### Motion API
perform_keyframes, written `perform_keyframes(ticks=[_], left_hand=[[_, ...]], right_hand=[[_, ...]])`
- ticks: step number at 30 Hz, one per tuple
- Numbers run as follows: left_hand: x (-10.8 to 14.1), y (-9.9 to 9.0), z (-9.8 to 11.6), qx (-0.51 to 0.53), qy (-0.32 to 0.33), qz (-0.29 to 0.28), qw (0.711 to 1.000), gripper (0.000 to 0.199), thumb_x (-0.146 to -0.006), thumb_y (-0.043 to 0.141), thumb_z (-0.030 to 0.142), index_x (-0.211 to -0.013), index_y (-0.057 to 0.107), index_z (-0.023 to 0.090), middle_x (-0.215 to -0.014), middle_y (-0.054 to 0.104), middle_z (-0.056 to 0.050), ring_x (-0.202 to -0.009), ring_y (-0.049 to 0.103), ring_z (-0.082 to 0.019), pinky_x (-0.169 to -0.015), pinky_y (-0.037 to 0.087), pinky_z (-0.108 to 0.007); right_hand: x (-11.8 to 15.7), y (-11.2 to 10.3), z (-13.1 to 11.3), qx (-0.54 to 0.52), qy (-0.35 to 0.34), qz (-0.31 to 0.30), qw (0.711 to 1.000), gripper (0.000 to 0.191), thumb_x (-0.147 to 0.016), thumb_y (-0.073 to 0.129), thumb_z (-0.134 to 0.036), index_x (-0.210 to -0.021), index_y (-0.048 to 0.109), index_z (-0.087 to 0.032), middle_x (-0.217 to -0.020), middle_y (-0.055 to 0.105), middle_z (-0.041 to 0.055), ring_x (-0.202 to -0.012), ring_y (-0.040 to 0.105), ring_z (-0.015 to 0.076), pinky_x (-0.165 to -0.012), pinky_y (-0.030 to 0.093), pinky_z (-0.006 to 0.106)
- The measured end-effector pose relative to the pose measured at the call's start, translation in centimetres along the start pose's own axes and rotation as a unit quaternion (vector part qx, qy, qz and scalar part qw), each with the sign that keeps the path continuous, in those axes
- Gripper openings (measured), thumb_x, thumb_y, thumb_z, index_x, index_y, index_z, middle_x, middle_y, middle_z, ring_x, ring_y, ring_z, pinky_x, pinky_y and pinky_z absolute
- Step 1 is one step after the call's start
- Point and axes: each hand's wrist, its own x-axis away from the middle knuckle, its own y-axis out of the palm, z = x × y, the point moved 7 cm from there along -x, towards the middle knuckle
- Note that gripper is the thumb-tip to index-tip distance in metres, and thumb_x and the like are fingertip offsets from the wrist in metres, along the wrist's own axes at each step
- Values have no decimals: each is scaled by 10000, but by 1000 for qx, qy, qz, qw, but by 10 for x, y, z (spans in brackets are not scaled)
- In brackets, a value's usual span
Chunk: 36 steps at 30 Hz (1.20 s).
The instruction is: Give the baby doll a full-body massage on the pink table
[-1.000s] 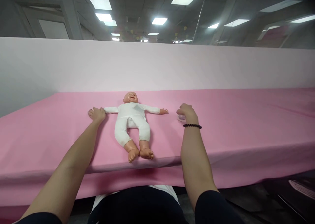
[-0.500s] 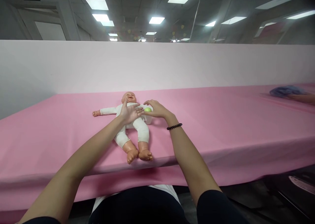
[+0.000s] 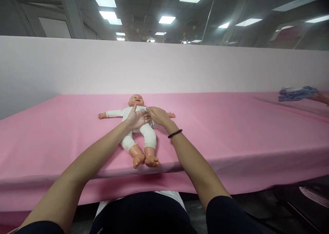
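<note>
A baby doll (image 3: 125, 143) in a white cloth body suit lies on its back on the pink-covered table, arms spread, feet toward me. Above its torso is my left hand (image 3: 136, 119), palm up, with thumb and fingers stretched out. My right hand (image 3: 158, 115) comes in palm down from the right, and its fingers overlap the fingertips of my left hand. I see nothing held in either hand. Just under my right hand a small whitish patch (image 3: 156, 125) shows beside the doll; most of it is hidden, so I cannot make out what it is.
Pink cloth (image 3: 226, 127) covers the wide table and hangs over its front edge. A white partition (image 3: 180, 67) with glass above it stands behind. At the far right another person's hand (image 3: 320, 97) holds blue folded fabric (image 3: 298, 93).
My right hand has moved left onto the fingertips of my left hand. The light green round thing by it is now hidden. At right, the blue fabric has been lifted slightly.
</note>
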Motion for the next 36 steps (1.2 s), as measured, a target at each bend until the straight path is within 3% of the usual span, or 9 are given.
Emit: perform_keyframes(ticks=[2,4,7,10,17,21,26,32,36], left_hand=[[0,-5,1,-8,5,23,1000,1027,-995,89,744,-1528,343,-97,-1275,654,-293,-1156,668,-319,-1043,498,-402],[-1,-9,1,-13,7,41,999,1045,-995,95,748,-1559,269,-114,-1299,641,-299,-1161,665,-318,-1054,488,-404],[-1,-5,0,-17,7,21,1000,1051,-989,69,753,-1563,288,-99,-1329,630,-302,-1197,653,-320,-1083,470,-412],[0,0,1,-28,10,2,1000,1033,-993,66,741,-1534,362,-88,-1334,630,-307,-1238,639,-328,-1115,454,-427],[2,1,1,-35,14,27,999,1019,-999,26,708,-1481,421,-98,-1271,660,-310,-1238,646,-327,-1133,448,-424],[1,2,1,-28,10,19,999,976,-1007,23,675,-1469,439,-77,-1255,672,-306,-1229,652,-336,-1119,460,-456],[2,0,2,-30,20,20,999,983,-1005,80,690,-1513,362,-103,-1269,664,-315,-1254,639,-343,-1125,461,-458],[4,-9,6,-22,37,69,997,1062,-964,164,767,-1594,197,-88,-1511,481,-342,-1408,533,-353,-1175,429,-444],[6,-9,8,-19,44,65,997,1064,-950,208,776,-1610,190,-59,-1608,358,-337,-1475,463,-353,-1208,396,-442]], right_hand=[[0,-9,0,4,-1,38,999,496,-1134,249,-348,-1368,636,-145,-1473,611,142,-1421,513,257,-1151,372,364],[-1,-13,1,14,12,69,997,553,-1141,153,-336,-1470,551,-137,-1570,520,137,-1502,416,235,-1200,311,362],[-2,-3,4,31,32,41,998,598,-1145,175,-396,-1229,707,-136,-1265,726,158,-1206,659,255,-1015,441,329],[-1,6,5,41,44,1,998,585,-1140,259,-407,-975,750,-136,-961,774,149,-890,713,245,-795,447,305],[3,2,1,54,38,-12,998,562,-1147,241,-415,-1020,739,-189,-1026,778,80,-895,691,200,-724,388,280],[0,9,5,85,65,-30,994,555,-1126,304,-400,-945,766,-152,-979,775,131,-880,699,236,-729,397,302],[-5,12,13,123,128,-39,983,491,-1090,402,-411,-1006,784,-115,-999,765,189,-955,702,288,-825,448,336],[6,-16,51,148,243,-38,958,207,-934,658,-244,-1041,779,-113,-1015,755,198,-977,714,295,-834,498,339],[27,-44,98,161,356,-28,920,252,-905,699,-205,-1130,757,-106,-1139,733,221,-1101,702,327,-916,532,392]])
